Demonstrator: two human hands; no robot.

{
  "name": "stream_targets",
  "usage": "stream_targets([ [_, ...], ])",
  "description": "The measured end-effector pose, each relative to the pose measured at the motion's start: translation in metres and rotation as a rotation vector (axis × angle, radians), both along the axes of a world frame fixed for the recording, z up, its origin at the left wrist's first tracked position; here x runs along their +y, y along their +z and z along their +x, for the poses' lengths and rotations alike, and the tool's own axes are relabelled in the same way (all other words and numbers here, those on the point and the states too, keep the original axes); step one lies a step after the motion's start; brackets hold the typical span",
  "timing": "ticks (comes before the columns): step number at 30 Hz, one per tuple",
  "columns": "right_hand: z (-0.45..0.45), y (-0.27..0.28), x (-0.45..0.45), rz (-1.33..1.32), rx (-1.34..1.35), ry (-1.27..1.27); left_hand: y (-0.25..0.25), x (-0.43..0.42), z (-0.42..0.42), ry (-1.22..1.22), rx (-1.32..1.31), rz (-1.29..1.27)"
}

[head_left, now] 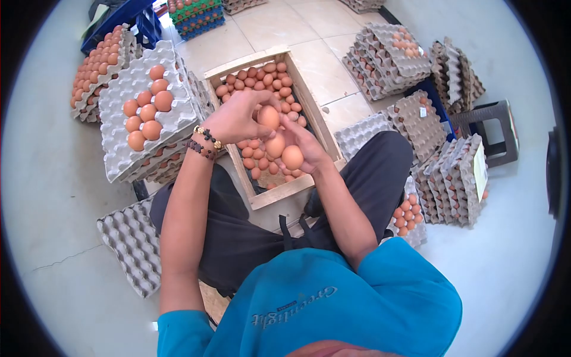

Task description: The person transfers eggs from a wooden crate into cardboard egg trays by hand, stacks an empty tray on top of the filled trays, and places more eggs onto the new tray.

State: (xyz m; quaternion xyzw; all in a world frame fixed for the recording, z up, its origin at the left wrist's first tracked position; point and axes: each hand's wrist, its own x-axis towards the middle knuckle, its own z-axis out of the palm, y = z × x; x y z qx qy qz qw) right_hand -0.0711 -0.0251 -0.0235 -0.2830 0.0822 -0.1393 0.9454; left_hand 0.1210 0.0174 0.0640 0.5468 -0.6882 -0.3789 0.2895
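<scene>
Over a wooden crate point(324, 128) of brown eggs, my two hands meet. My left hand point(235, 116), with beaded bracelets at the wrist, curls its fingers and thumb around a brown egg point(269, 118). Cupped below it, my right hand point(308, 147) holds two brown eggs, one egg point(292, 157) near the palm and another egg point(275, 145) towards the left thumb. Loose eggs point(256, 156) fill much of the crate beneath, partly hidden by my hands. At its near end a bare patch of the crate's bottom shows.
On my left a stack of grey egg trays point(113, 143) carries several brown eggs point(148, 112) on top. A bare tray point(132, 244) lies on the floor. Tray stacks point(380, 65) and a grey plastic stool point(505, 134) stand to the right. Green and blue trays point(196, 18) are at the back.
</scene>
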Motion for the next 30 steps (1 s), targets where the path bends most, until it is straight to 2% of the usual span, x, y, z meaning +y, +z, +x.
stream_targets([
  [2, 0.002, -0.001, -0.003, 0.157, -0.109, -0.002, 0.003, 0.001, 0.008, 0.041, 0.180, -0.045],
  [5, 0.003, 0.011, -0.003, 0.161, -0.061, -0.205, 0.020, 0.001, 0.020, 0.165, 0.524, -0.091],
  [6, 0.001, -0.001, -0.007, 0.174, -0.102, -0.186, 0.027, 0.003, 0.025, 0.193, 0.610, -0.079],
  [9, -0.004, -0.013, -0.005, 0.198, -0.010, -0.177, 0.046, 0.020, 0.040, 0.301, 0.867, -0.052],
  [10, -0.006, -0.016, -0.003, 0.186, 0.031, -0.160, 0.037, 0.020, 0.048, 0.376, 0.863, -0.186],
  [13, -0.013, -0.020, -0.003, 0.132, 0.147, -0.111, 0.044, 0.038, 0.097, 0.492, 0.991, -0.067],
  [17, -0.018, -0.008, -0.013, 0.069, 0.245, -0.170, 0.020, 0.053, 0.163, 0.799, 1.051, -0.248],
  [20, -0.017, 0.015, -0.025, 0.021, 0.268, -0.209, 0.018, 0.056, 0.188, 1.098, 0.822, -0.291],
  [24, -0.014, 0.040, -0.046, -0.100, 0.282, -0.177, -0.002, 0.048, 0.224, 1.146, 0.405, -0.321],
  [26, -0.010, 0.046, -0.055, -0.170, 0.272, -0.218, -0.029, 0.042, 0.251, 1.110, 0.038, -0.413],
  [28, -0.007, 0.040, -0.064, -0.149, 0.304, -0.272, -0.024, 0.038, 0.242, 1.084, -0.345, -0.478],
  [30, -0.006, 0.025, -0.074, -0.076, 0.304, -0.285, -0.015, 0.039, 0.229, 1.098, -0.293, -0.365],
])
